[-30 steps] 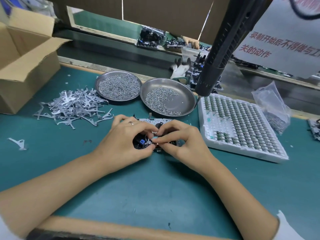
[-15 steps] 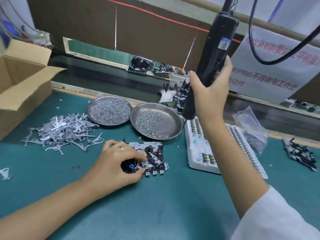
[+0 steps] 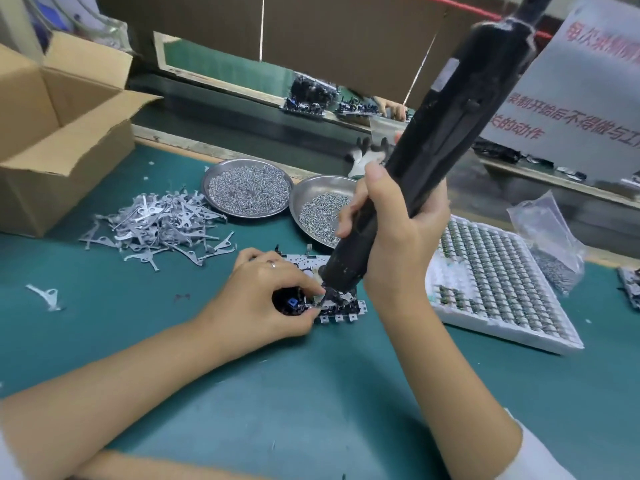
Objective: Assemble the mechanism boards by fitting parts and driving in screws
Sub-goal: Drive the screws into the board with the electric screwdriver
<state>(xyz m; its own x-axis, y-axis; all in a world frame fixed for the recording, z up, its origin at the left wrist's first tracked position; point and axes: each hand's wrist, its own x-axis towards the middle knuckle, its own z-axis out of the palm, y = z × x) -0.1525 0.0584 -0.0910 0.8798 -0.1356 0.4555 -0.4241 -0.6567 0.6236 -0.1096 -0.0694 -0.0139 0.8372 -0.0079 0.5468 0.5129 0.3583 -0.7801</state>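
Note:
A small mechanism board (image 3: 337,308) of grey metal and black parts lies on the green mat at the centre. My left hand (image 3: 266,299) grips its left end, fingers curled over a black part with a blue piece. My right hand (image 3: 391,230) grips a long black electric screwdriver (image 3: 433,147), tilted, with its lower end down on the board. The driver's tip is hidden behind its body. Two round metal dishes of screws, the left dish (image 3: 247,187) and the right dish (image 3: 320,209), stand behind the board.
A pile of grey metal levers (image 3: 156,226) lies left of the board, with one stray lever (image 3: 46,296) farther left. An open cardboard box (image 3: 52,133) stands at far left. A white tray of small parts (image 3: 491,289) and a plastic bag (image 3: 547,237) lie at right.
My right hand has brought the screwdriver down from above the tray onto the board. My left hand stays on the board's left end.

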